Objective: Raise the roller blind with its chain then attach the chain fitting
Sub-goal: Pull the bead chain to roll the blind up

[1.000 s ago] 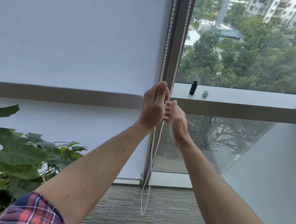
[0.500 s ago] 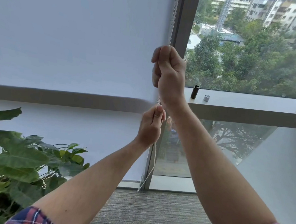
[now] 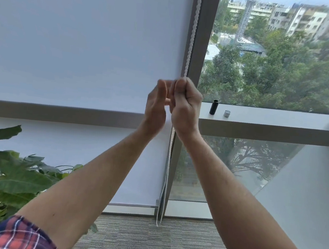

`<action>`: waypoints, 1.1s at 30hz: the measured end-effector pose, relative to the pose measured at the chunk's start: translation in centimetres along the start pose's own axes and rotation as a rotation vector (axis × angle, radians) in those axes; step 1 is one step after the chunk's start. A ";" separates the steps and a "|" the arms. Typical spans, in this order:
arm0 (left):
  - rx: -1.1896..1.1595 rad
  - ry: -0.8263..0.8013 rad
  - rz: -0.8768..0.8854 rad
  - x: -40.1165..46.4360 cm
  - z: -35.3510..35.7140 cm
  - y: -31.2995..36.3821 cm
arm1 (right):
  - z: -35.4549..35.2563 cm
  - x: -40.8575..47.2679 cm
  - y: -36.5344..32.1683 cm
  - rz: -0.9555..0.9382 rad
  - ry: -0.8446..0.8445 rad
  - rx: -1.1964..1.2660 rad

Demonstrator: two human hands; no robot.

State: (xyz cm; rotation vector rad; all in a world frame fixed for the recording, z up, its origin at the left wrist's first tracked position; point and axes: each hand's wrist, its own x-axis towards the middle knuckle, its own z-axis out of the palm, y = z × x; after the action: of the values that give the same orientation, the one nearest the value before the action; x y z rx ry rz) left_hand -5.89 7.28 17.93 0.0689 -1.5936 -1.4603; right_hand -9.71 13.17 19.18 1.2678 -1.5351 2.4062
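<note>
Presently: right hand (image 3: 185, 104) clenched in fist around bead chain (image 3: 191, 36), grip at upper strand beside window frame (image 3: 203, 37). Left hand (image 3: 157, 103) loose, fingers part-curled and blurred, just beside right; contact with chain not discernible. Roller blind (image 3: 83, 42) x1, lowered almost to floor. Chain strands x2, hanging below fists to carpet. Ledge (image 3: 271, 116): black cylinder (image 3: 214, 106) x1, silver fitting (image 3: 227, 113) x1, upright, near each other. Forearms x2 raised, extended forward, plaid sleeves rolled.
</note>
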 end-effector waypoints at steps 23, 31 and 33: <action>-0.056 0.044 0.016 -0.4 2.7 2.5 | -6.4 -5.8 4.8 0.361 -0.248 -0.060; -0.016 0.067 0.032 -1.0 3.1 1.8 | -5.0 3.1 -2.5 0.200 -0.135 0.090; -0.011 0.049 -0.007 -1.8 3.1 0.9 | -4.1 4.9 -4.8 0.140 -0.170 0.129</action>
State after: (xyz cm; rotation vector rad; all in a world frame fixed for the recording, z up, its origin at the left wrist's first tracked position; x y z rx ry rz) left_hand -6.43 10.97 18.04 0.1032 -1.5473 -1.4618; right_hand -13.60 16.88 25.11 1.4714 -1.5818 2.5819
